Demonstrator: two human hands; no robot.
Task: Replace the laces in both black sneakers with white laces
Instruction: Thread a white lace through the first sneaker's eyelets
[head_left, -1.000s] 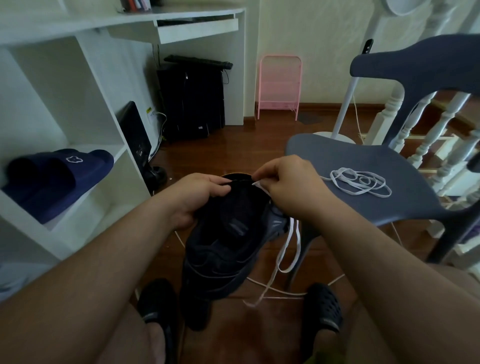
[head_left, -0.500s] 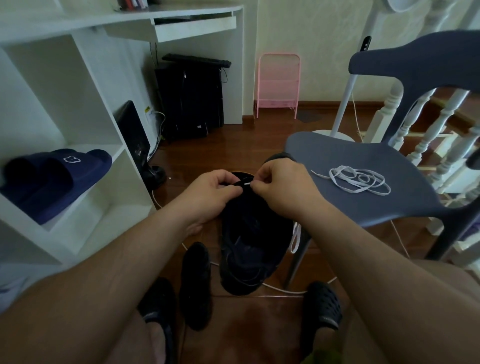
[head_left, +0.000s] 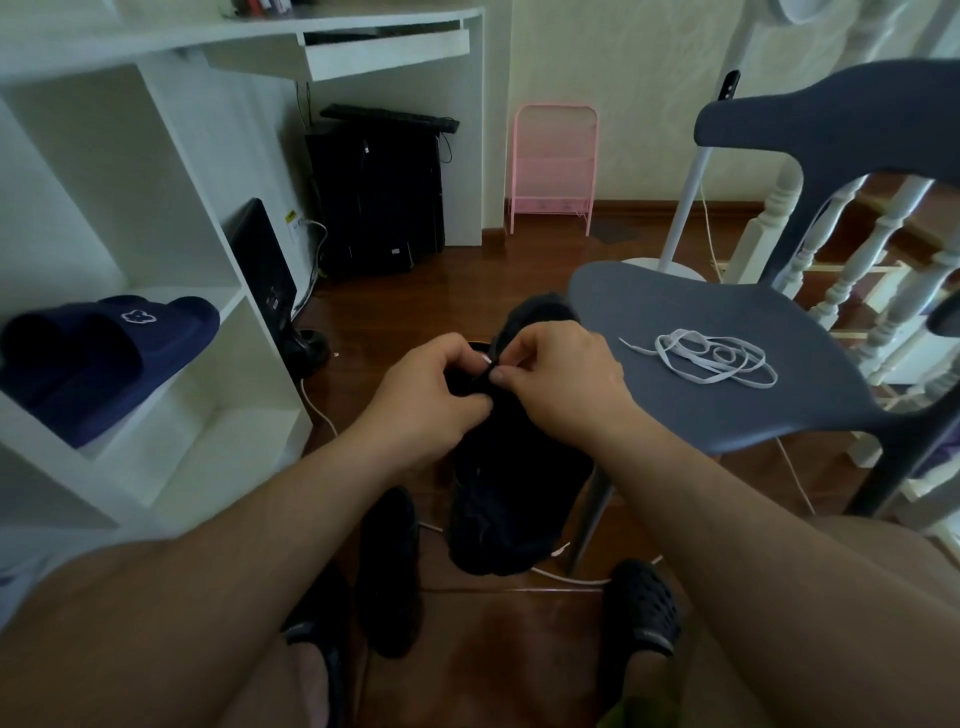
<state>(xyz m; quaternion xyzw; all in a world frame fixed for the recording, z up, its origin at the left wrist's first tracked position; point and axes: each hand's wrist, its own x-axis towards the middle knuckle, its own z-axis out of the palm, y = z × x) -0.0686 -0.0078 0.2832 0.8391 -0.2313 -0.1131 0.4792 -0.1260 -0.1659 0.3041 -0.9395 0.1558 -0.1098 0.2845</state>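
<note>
I hold a black sneaker (head_left: 514, 493) in the air at the centre, its toe hanging down toward the floor. My left hand (head_left: 426, 395) grips its upper edge with curled fingers. My right hand (head_left: 561, 384) pinches the tip of a white lace (head_left: 485, 359) against that edge, fingertips almost touching my left thumb. A short end of this lace shows below the sneaker (head_left: 561, 551). The second black sneaker (head_left: 389, 566) lies on the floor between my feet. Another white lace (head_left: 711, 358) lies in a loose pile on the grey-blue chair seat (head_left: 675, 415).
A white shelf unit (head_left: 171, 364) stands at the left with navy slippers (head_left: 104, 353) on it. A white cable (head_left: 571, 577) runs over the wooden floor under the chair. White stair balusters (head_left: 852, 280) are behind the chair, and a computer tower (head_left: 379, 197) under the desk.
The sneaker has swung from lying open-side-up to hanging toe-down. The white loops that hung at its right side have been drawn in. My hands have closed together at its upper edge.
</note>
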